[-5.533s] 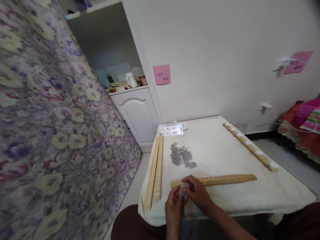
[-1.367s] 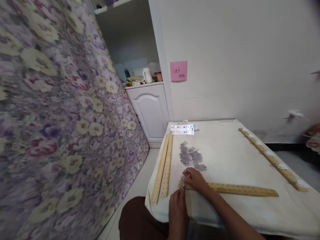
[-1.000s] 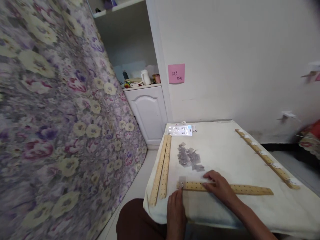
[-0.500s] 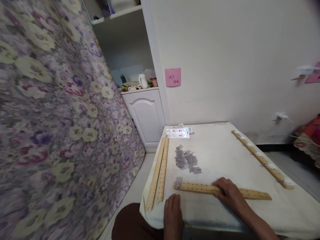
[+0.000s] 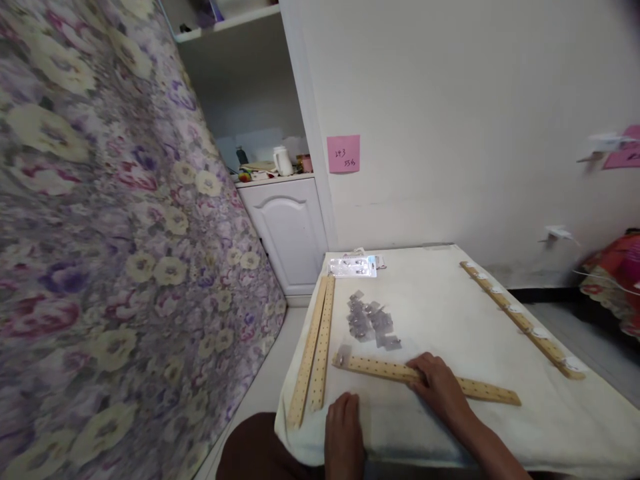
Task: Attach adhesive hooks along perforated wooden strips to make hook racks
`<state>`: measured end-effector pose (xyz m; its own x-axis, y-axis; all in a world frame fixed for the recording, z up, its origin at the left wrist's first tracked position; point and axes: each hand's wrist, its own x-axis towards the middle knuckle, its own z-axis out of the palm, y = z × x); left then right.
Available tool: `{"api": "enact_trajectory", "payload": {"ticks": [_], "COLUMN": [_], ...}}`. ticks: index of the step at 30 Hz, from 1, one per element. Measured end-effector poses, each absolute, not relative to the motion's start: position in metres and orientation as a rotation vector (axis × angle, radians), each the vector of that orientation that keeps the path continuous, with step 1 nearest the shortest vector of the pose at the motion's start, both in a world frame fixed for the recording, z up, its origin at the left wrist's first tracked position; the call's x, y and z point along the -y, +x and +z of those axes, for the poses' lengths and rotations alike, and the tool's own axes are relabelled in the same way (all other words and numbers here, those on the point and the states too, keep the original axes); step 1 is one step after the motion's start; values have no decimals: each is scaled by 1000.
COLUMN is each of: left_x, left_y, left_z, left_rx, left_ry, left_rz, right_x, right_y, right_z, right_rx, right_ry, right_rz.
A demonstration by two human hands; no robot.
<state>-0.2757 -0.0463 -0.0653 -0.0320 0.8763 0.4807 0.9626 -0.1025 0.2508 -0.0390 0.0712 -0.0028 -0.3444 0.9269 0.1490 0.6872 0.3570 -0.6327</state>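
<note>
My right hand (image 5: pixel 440 385) is closed around the middle of a wooden strip (image 5: pixel 380 368) with rows of small holes, lying slightly slanted across the front of the table. At its left end sits a small clear plastic bag (image 5: pixel 343 355) with a shiny metal piece, too small to make out. My left hand (image 5: pixel 345 427) lies on the cloth near the front edge, fingers stretched forward and nothing visible in them. Just beyond the strip is a loose pile of similar small clear bags (image 5: pixel 367 320).
Two more perforated strips (image 5: pixel 320 353) lie along the table's left side. A clear blister pack (image 5: pixel 354 267) is at the back left. Along the right edge runs a strip (image 5: pixel 525 327) bearing several white pieces. Floral curtain (image 5: pixel 165 253) hangs at left; a white wall stands behind.
My right hand has slid the wooden strip leftward, with the small bag at its end moving along. My left hand has hardly moved.
</note>
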Motion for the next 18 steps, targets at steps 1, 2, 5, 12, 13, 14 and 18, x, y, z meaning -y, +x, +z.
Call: {"api": "enact_trajectory", "payload": {"ticks": [1,2,5,12,13,14,18], "left_x": [46,45,43,43,43,42,39], "left_y": [-277,-277,-277,-277,-278,-280,-285], "left_z": [-67,-67,-67,-62,-63,-65,-72], "left_rx": [1970,1947,1889,1920,1933,1945,1978], "left_ry": [-2068,-2063,-2044,-2057,-2080,-2100,-2137], "left_rz": [-812,-814,-819,-773,-756,-743,-693], "right_x": [-71,-71,-78,-116,-120,-123,-127], "right_y": [-39,-38,-37,-54,-58,-60,-66], "right_z": [-3,-3,-2,-5,-6,-7,-8], "right_rx": [2128,2117,2050,1935,1922,1913,1908], "right_ry": [-1397,-1387,-1336,-1336,-1343,-1352,-1394], "right_rz": [655,663,709,650,641,636,611]}}
